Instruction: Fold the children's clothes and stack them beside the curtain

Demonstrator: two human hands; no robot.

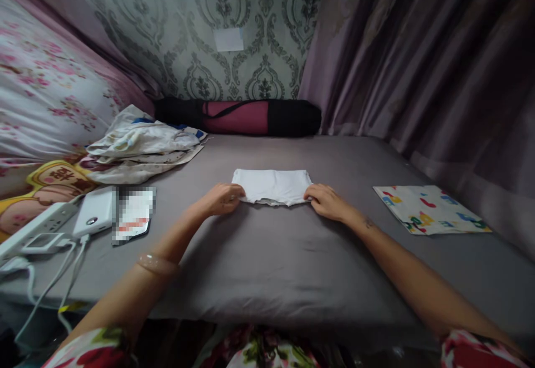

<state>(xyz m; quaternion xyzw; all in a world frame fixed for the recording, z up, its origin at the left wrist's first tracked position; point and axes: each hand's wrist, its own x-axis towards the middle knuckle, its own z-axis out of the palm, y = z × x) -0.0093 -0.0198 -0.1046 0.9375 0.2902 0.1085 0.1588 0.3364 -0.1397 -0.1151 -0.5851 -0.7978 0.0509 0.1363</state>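
A white folded cloth [273, 185], which looks like a small garment, lies flat on the grey bed sheet [284, 262] in the middle of the view. Its near edge is slightly wavy and parted into layers. My left hand [225, 198] pinches the near left corner, with the fingers closed on the fabric. At the near right corner, my right hand [326, 201] grips the cloth in the same way. Both forearms reach in from the lower corners, with a pale bangle on the left one.
Rumpled clothes [146, 139] lie at the back left. A power strip [45, 226], a white power bank [95, 209] with cables, and a partly blurred item [136, 212] are at left. A folded patterned cloth [432, 209] lies right. A long black-and-maroon bag [238, 117] rests against the wall.
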